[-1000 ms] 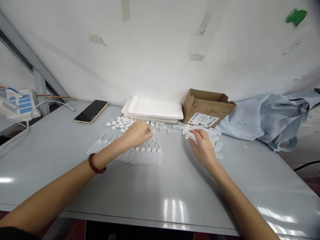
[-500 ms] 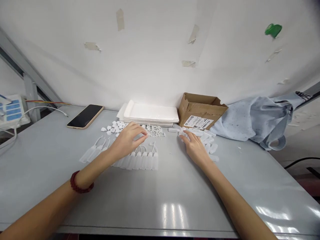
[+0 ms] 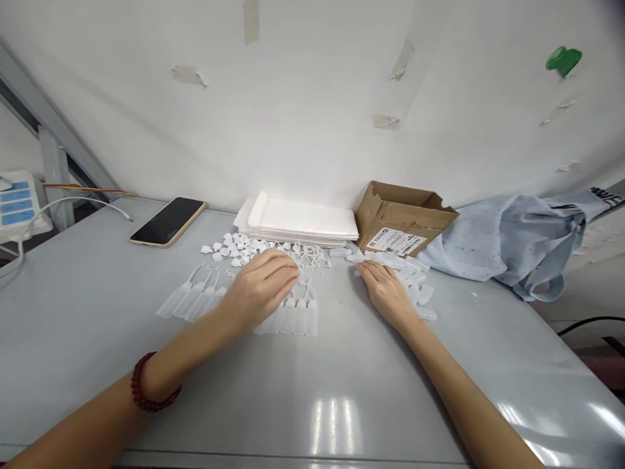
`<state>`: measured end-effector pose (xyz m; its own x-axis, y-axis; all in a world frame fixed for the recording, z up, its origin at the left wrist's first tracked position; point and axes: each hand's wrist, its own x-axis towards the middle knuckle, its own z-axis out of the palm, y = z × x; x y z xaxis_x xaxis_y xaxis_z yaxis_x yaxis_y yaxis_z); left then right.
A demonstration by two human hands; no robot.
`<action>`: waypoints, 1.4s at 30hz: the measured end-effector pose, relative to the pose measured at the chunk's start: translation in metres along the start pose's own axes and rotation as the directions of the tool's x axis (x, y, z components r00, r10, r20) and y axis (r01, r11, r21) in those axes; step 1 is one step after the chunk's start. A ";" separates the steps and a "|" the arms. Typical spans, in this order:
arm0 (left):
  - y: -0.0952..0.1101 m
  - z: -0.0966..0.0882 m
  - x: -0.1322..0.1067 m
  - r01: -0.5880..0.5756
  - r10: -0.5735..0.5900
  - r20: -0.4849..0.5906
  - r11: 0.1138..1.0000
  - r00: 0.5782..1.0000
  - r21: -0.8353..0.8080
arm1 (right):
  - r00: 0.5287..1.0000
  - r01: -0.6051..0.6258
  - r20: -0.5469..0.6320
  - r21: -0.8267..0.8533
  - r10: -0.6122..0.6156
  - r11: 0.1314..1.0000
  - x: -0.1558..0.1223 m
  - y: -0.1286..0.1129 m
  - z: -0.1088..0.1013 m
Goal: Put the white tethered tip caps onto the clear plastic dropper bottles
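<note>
My left hand (image 3: 263, 286) hovers over a row of frosted clear plastic sleeves (image 3: 300, 317) with white loops at their tops. Its fingers are curled together, and whatever they hold is hidden. More looped sleeves (image 3: 188, 299) lie side by side to its left. Just beyond are small white caps (image 3: 237, 244) and a tangle of thin white loops (image 3: 312, 256). My right hand (image 3: 385, 290) is closed at the near left edge of a pile of clear plastic sleeves (image 3: 415, 280). A bit of clear plastic shows at its fingertips, mostly covered.
Against the wall lie a stack of white envelopes (image 3: 303, 221) and an open cardboard box (image 3: 405, 221). A phone (image 3: 168, 221) rests at the back left, near a white cable (image 3: 105, 202). Pale blue cloth (image 3: 508, 234) drapes over the right side of the grey table (image 3: 273, 404).
My left hand has come nearer over the looped sleeves, its fingers curling downward. My right hand has drawn slightly back from the pile, fingers closer together. The view has shifted a little.
</note>
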<state>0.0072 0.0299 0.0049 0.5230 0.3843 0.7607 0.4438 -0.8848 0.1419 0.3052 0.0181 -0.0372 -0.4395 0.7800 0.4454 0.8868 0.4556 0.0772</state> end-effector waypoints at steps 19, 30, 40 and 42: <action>0.040 0.003 0.002 0.177 -0.180 0.019 0.931 0.983 -0.318 | 0.974 -0.070 -0.127 0.623 0.189 0.779 -0.001 -0.105 -0.048; 0.045 0.006 0.001 0.181 -0.180 0.038 0.913 0.983 -0.367 | 0.971 -0.092 -0.104 0.673 0.217 0.734 0.000 -0.109 -0.052; 0.048 0.007 -0.006 0.027 -0.009 0.075 0.971 0.997 -0.238 | 0.958 -0.138 -0.052 0.775 0.281 0.617 0.001 -0.110 -0.051; 0.048 0.007 -0.006 0.008 0.011 0.096 0.979 0.995 -0.203 | 0.952 -0.154 -0.040 0.792 0.302 0.591 0.001 -0.110 -0.050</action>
<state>0.0302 -0.0129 0.0028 0.5955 0.3977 0.6980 0.2915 -0.9166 0.2736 0.2141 -0.0528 -0.0003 -0.1449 0.8634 0.4833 0.4787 0.4886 -0.7295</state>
